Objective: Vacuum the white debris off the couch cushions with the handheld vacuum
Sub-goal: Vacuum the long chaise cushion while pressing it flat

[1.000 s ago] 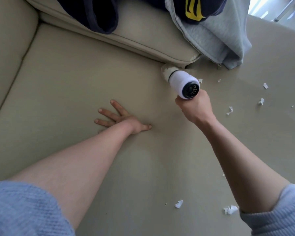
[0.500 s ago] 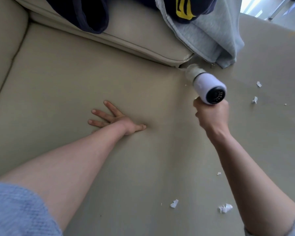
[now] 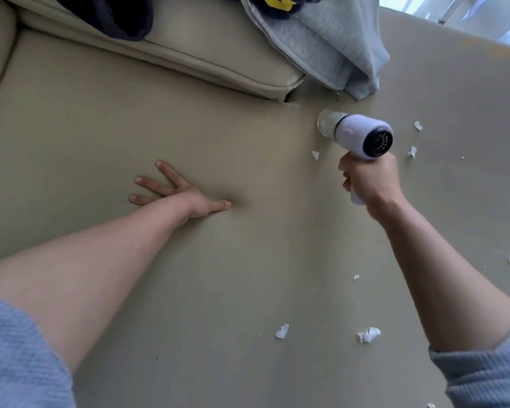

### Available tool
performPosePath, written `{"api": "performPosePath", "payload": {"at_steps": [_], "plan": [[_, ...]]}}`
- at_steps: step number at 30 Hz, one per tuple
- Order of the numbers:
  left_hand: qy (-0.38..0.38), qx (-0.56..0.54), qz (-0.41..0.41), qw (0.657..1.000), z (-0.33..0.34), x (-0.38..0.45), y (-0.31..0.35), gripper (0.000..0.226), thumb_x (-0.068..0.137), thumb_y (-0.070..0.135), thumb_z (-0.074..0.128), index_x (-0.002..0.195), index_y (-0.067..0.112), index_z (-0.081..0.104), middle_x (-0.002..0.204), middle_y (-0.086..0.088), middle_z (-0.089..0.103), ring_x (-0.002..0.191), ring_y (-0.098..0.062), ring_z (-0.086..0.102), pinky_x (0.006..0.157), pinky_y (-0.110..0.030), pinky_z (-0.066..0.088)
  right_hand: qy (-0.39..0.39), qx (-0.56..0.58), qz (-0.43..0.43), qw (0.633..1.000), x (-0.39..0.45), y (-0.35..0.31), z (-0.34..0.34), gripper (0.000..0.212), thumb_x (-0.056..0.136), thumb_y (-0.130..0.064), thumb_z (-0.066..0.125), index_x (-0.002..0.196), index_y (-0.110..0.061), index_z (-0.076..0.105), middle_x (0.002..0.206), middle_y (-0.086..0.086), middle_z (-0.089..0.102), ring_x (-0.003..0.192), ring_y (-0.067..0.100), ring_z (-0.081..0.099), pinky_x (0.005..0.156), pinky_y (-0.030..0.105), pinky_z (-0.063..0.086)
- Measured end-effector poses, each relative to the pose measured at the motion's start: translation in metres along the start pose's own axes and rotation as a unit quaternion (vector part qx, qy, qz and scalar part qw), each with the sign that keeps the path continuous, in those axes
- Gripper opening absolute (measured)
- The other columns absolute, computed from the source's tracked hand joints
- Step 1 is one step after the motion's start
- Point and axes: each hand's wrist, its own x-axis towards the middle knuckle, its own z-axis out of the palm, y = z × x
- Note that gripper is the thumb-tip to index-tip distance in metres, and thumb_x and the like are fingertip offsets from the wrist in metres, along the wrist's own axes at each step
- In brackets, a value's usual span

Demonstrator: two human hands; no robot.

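White handheld vacuum (image 3: 362,136), pistol-shaped, with a clear front cup (image 3: 326,125) and a black vented rear cap, sits above the beige seat cushion (image 3: 218,275), just below the hem of the grey zip hoodie (image 3: 330,45). Cup contents: cannot tell; the plastic is blurred and reads only as pale. Whether the nozzle mouth touches the cushion is not discernible.

Right hand (image 3: 368,181) wraps the vacuum's handle from below, fingers curled round it; only the white butt of the handle shows under the palm.

White paper scraps (image 3: 368,334) lie scattered on the cushion: one just left of the handle, two right of the vacuum body, others nearer the camera beside the right forearm.

Left hand (image 3: 177,192) lies flat on the cushion, fingers spread and straight, thumb out to the right, holding nothing; arm extended, light blue sleeve pushed up.

Beige back cushion (image 3: 189,54) runs across the top. A dark navy garment (image 3: 115,16) hangs over it, cut off by the frame. Hoodie top also cropped.
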Motion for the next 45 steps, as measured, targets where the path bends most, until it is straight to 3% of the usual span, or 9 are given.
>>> {"api": "performPosePath", "payload": {"at_steps": [4,9,14,17,21,26,31,41,45], "plan": [[0.015,0.001,0.005,1.0,0.005,-0.002,-0.001,0.168,0.045,0.084,0.078,0.146,0.023,-0.041,0.155,-0.028,-0.036,0.143,-0.06,-0.019,0.115,-0.067,-0.005,-0.05,-0.043,-0.017,0.998,-0.015,0.015,0.011,0.006,0.071,-0.01,0.061,0.065,-0.01,0.059,0.06,0.01,0.054,0.043,0.02,0.052,0.045,0.026,0.038],[0.036,0.002,0.019,0.999,0.007,-0.017,-0.004,0.158,0.055,0.079,0.078,0.151,0.023,-0.035,0.158,-0.029,-0.031,0.144,-0.059,-0.017,0.116,-0.067,-0.003,-0.077,-0.082,-0.03,0.993,-0.045,0.053,-0.001,0.02,0.069,-0.02,0.063,0.076,-0.002,0.061,0.066,0.009,0.061,0.059,0.035,0.061,0.052,0.034,0.043],[0.026,0.049,0.227,0.972,0.035,-0.055,0.035,0.1,0.093,0.041,0.061,0.159,0.03,-0.012,0.164,-0.018,-0.025,0.151,-0.044,-0.018,0.12,-0.063,0.005,-0.037,-0.015,0.015,0.999,-0.033,0.057,-0.039,0.005,0.073,-0.012,0.06,0.074,-0.007,0.059,0.065,0.007,0.055,0.057,0.023,0.052,0.048,0.031,0.035],[-0.056,0.081,0.239,0.966,0.059,-0.083,0.073,0.137,0.072,0.063,0.076,0.15,0.033,-0.032,0.152,-0.026,-0.043,0.142,-0.052,-0.031,0.115,-0.067,-0.004,-0.097,-0.105,-0.031,0.989,-0.038,0.059,-0.032,0.013,0.073,-0.016,0.062,0.07,-0.005,0.056,0.067,0.013,0.061,0.061,0.036,0.061,0.051,0.037,0.043],[-0.043,0.11,0.178,0.977,0.074,-0.086,0.086,0.16,0.059,0.062,0.087,0.139,0.029,-0.049,0.14,-0.03,-0.054,0.134,-0.056,-0.041,0.112,-0.071,-0.01,-0.068,-0.121,-0.069,0.988,-0.029,0.06,-0.031,0.025,0.062,-0.029,0.058,0.071,-0.006,0.058,0.073,0.019,0.069,0.073,0.042,0.068,0.06,0.049,0.055],[-0.009,0.114,0.181,0.977,0.084,-0.081,0.091,0.16,0.06,0.059,0.088,0.141,0.028,-0.047,0.142,-0.03,-0.052,0.135,-0.055,-0.041,0.112,-0.07,-0.012,-0.001,-0.064,-0.007,0.998,0.007,0.07,-0.064,0.019,0.062,-0.024,0.058,0.067,-0.006,0.059,0.063,0.008,0.059,0.061,0.036,0.061,0.052,0.037,0.041],[-0.002,0.123,0.171,0.978,0.088,-0.079,0.094,0.161,0.06,0.06,0.088,0.14,0.027,-0.048,0.141,-0.031,-0.052,0.134,-0.055,-0.041,0.112,-0.07,-0.012,-0.016,-0.059,0.036,0.997,-0.014,0.093,-0.095,0.007,0.073,-0.012,0.06,0.071,-0.007,0.063,0.062,0.006,0.058,0.05,0.023,0.057,0.044,0.025,0.036],[0.055,0.125,0.213,0.968,0.095,-0.074,0.082,0.162,0.054,0.071,0.084,0.145,0.028,-0.042,0.149,-0.03,-0.045,0.139,-0.054,-0.036,0.114,-0.07,-0.011,-0.164,-0.138,0.031,0.976,-0.079,0.138,-0.088,0.019,0.074,-0.015,0.062,0.086,0.0,0.064,0.067,0.012,0.064,0.058,0.025,0.057,0.05,0.031,0.039],[0.144,0.153,0.282,0.936,0.101,-0.069,0.052,0.142,0.056,0.093,0.059,0.154,0.035,-0.026,0.16,-0.028,-0.027,0.147,-0.054,-0.019,0.117,-0.064,-0.008,-0.232,-0.177,0.037,0.956,-0.113,0.158,-0.101,0.022,0.074,-0.014,0.062,0.09,0.002,0.062,0.072,0.018,0.067,0.051,0.02,0.052,0.047,0.027,0.037]]}}
